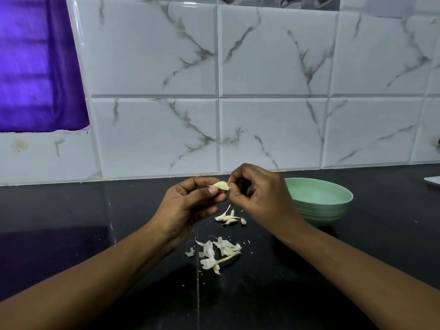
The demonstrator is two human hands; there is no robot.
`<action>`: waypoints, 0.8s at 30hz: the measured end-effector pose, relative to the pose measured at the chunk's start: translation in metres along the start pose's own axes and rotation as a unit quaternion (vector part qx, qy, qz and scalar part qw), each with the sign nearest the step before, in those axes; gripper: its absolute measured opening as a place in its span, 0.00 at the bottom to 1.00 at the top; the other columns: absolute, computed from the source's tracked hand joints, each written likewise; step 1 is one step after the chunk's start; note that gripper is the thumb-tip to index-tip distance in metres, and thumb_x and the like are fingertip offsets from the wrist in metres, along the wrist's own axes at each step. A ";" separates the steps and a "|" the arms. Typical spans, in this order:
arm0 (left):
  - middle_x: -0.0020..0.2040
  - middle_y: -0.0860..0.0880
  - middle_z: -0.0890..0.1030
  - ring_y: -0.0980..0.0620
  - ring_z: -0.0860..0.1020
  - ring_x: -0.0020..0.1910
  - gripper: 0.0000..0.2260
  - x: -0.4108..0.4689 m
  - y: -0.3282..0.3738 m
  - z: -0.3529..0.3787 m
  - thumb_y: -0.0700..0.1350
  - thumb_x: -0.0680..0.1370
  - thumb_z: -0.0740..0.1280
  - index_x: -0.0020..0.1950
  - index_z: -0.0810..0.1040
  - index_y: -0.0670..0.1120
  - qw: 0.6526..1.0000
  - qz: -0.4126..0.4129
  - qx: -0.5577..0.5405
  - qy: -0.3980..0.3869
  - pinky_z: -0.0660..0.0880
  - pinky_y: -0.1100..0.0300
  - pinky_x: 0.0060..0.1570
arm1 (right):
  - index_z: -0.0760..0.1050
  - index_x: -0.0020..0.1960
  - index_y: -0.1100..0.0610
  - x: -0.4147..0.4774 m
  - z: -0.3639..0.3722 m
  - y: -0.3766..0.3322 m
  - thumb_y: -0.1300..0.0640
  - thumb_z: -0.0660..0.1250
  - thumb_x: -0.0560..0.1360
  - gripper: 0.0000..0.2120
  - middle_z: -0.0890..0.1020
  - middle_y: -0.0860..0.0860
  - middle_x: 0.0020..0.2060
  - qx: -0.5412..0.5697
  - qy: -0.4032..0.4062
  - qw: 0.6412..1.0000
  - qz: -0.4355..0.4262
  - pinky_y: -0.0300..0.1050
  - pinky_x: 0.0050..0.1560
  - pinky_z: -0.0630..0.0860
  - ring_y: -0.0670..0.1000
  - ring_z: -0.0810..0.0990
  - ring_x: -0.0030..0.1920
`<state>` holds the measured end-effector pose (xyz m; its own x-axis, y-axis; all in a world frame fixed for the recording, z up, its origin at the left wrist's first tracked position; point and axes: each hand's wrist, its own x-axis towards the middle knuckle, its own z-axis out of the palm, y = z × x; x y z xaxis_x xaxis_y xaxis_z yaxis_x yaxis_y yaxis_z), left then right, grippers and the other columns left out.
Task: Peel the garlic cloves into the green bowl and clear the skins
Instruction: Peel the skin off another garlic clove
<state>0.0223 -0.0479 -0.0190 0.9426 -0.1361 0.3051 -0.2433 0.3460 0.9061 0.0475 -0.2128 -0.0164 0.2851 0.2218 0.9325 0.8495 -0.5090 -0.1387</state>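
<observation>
My left hand (190,206) holds a pale garlic clove (221,185) between thumb and fingers, raised above the black counter. My right hand (257,194) pinches the clove's right end with its fingertips. Below the hands lie several small unpeeled cloves (229,218) on the counter. Nearer to me sits a loose heap of papery skins and a stem (217,253). The green bowl (333,211) stands to the right, partly hidden behind my right hand; the visible inside looks empty.
The black counter (95,234) runs to a white marble-pattern tiled wall (262,115). A purple curtain (35,67) hangs at the upper left. A pale flat object (433,181) shows at the right edge.
</observation>
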 end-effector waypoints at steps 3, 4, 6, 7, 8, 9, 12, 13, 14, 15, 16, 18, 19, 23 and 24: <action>0.38 0.50 0.85 0.57 0.83 0.36 0.12 0.001 0.000 0.002 0.41 0.66 0.69 0.49 0.79 0.45 1.000 0.002 -0.010 0.008 0.78 0.66 0.32 | 0.76 0.40 0.58 -0.001 0.001 -0.002 0.55 0.63 0.70 0.06 0.77 0.46 0.32 -0.033 0.006 0.999 -0.027 0.45 0.30 0.75 0.45 0.75 0.30; 0.37 0.50 0.85 0.57 0.83 0.36 0.12 0.001 -0.001 0.003 0.41 0.66 0.69 0.49 0.79 0.45 1.000 0.002 -0.011 0.012 0.78 0.67 0.32 | 0.76 0.39 0.58 -0.002 0.001 -0.002 0.55 0.63 0.70 0.06 0.77 0.46 0.32 -0.047 0.005 0.998 -0.039 0.44 0.30 0.74 0.45 0.75 0.30; 0.36 0.50 0.84 0.57 0.83 0.35 0.12 0.002 -0.002 0.003 0.42 0.66 0.69 0.49 0.78 0.45 1.000 0.003 -0.008 0.017 0.78 0.67 0.32 | 0.75 0.39 0.57 -0.002 0.003 -0.002 0.55 0.63 0.71 0.06 0.77 0.46 0.32 -0.061 0.000 0.997 -0.046 0.44 0.30 0.74 0.45 0.75 0.30; 0.35 0.50 0.84 0.58 0.83 0.34 0.12 0.003 -0.002 0.003 0.41 0.66 0.69 0.49 0.78 0.45 1.000 0.003 -0.005 0.016 0.78 0.67 0.32 | 0.75 0.40 0.57 -0.003 0.004 -0.002 0.55 0.63 0.71 0.06 0.77 0.46 0.32 -0.053 -0.003 0.998 -0.037 0.45 0.30 0.75 0.45 0.75 0.30; 0.35 0.50 0.84 0.58 0.83 0.34 0.12 0.003 -0.002 0.002 0.41 0.66 0.69 0.49 0.78 0.45 1.000 0.004 -0.001 0.012 0.78 0.68 0.32 | 0.75 0.40 0.57 -0.002 0.004 -0.001 0.54 0.63 0.70 0.07 0.78 0.46 0.32 -0.034 -0.006 0.999 -0.020 0.47 0.31 0.75 0.45 0.76 0.31; 0.35 0.50 0.84 0.58 0.83 0.34 0.12 0.003 -0.001 0.001 0.40 0.66 0.69 0.49 0.78 0.45 1.000 0.005 0.002 0.006 0.78 0.68 0.32 | 0.75 0.40 0.57 -0.002 0.004 0.000 0.53 0.63 0.70 0.08 0.78 0.46 0.32 -0.015 -0.009 1.000 -0.001 0.48 0.31 0.76 0.46 0.76 0.31; 0.35 0.48 0.84 0.57 0.82 0.33 0.14 0.003 0.000 -0.001 0.39 0.66 0.70 0.51 0.77 0.44 1.000 0.012 0.013 -0.010 0.77 0.67 0.31 | 0.75 0.41 0.57 -0.003 0.006 0.002 0.51 0.62 0.70 0.09 0.78 0.47 0.33 0.009 -0.021 0.999 0.024 0.51 0.32 0.76 0.48 0.77 0.33; 0.34 0.48 0.83 0.56 0.82 0.32 0.14 0.003 0.000 -0.002 0.39 0.66 0.70 0.51 0.77 0.44 1.000 0.015 0.018 -0.014 0.77 0.67 0.31 | 0.75 0.41 0.57 -0.003 0.006 0.002 0.51 0.62 0.70 0.09 0.78 0.47 0.33 0.013 -0.026 0.999 0.027 0.52 0.33 0.76 0.48 0.77 0.33; 0.34 0.47 0.83 0.55 0.82 0.31 0.15 0.003 0.001 -0.003 0.39 0.66 0.70 0.52 0.77 0.44 0.999 0.018 0.024 -0.017 0.77 0.66 0.31 | 0.75 0.42 0.56 -0.004 0.007 0.002 0.51 0.62 0.70 0.09 0.78 0.47 0.33 0.019 -0.029 0.999 0.031 0.52 0.33 0.76 0.48 0.77 0.33; 0.34 0.47 0.83 0.55 0.81 0.31 0.15 0.003 0.001 -0.003 0.38 0.66 0.70 0.52 0.76 0.44 0.999 0.022 0.028 -0.022 0.77 0.66 0.31 | 0.75 0.42 0.56 -0.004 0.007 0.001 0.50 0.62 0.70 0.10 0.78 0.47 0.33 0.026 -0.031 0.999 0.036 0.52 0.33 0.76 0.48 0.77 0.33; 0.33 0.47 0.83 0.55 0.81 0.30 0.15 0.004 0.001 -0.004 0.39 0.66 0.70 0.52 0.76 0.44 0.999 0.025 0.033 -0.027 0.77 0.66 0.31 | 0.75 0.42 0.56 -0.003 0.007 0.001 0.50 0.61 0.70 0.10 0.79 0.47 0.34 0.034 -0.032 0.998 0.042 0.53 0.34 0.75 0.48 0.77 0.33; 0.32 0.47 0.82 0.55 0.80 0.29 0.15 0.004 0.001 -0.005 0.39 0.66 0.70 0.52 0.75 0.44 0.998 0.029 0.045 -0.040 0.77 0.65 0.31 | 0.75 0.41 0.56 -0.003 0.008 0.001 0.50 0.61 0.70 0.10 0.79 0.48 0.33 0.061 -0.035 0.996 0.059 0.53 0.35 0.75 0.49 0.77 0.34; 0.31 0.47 0.81 0.55 0.79 0.29 0.15 0.004 0.002 -0.005 0.39 0.66 0.70 0.52 0.75 0.44 0.997 0.030 0.049 -0.046 0.77 0.65 0.31 | 0.75 0.41 0.56 -0.003 0.008 0.001 0.50 0.61 0.70 0.10 0.79 0.48 0.33 0.075 -0.036 0.994 0.067 0.53 0.35 0.75 0.49 0.77 0.34; 0.29 0.48 0.80 0.55 0.78 0.27 0.15 0.005 0.002 -0.007 0.38 0.67 0.69 0.53 0.74 0.43 0.995 0.040 0.062 -0.062 0.76 0.66 0.30 | 0.74 0.40 0.54 -0.003 0.009 0.000 0.49 0.61 0.68 0.10 0.78 0.49 0.32 0.107 -0.038 0.989 0.094 0.51 0.37 0.75 0.49 0.76 0.33; 0.29 0.49 0.80 0.55 0.78 0.27 0.15 0.005 0.003 -0.007 0.38 0.67 0.69 0.53 0.73 0.43 0.995 0.043 0.065 -0.067 0.76 0.65 0.30 | 0.74 0.40 0.53 -0.003 0.008 0.000 0.48 0.61 0.68 0.09 0.78 0.49 0.32 0.115 -0.037 0.988 0.100 0.50 0.36 0.74 0.49 0.76 0.33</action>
<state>0.0284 -0.0409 -0.0172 0.8802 -0.2356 0.4121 -0.3578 0.2410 0.9021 0.0502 -0.2063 -0.0216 0.4820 0.2007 0.8529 0.8489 -0.3480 -0.3979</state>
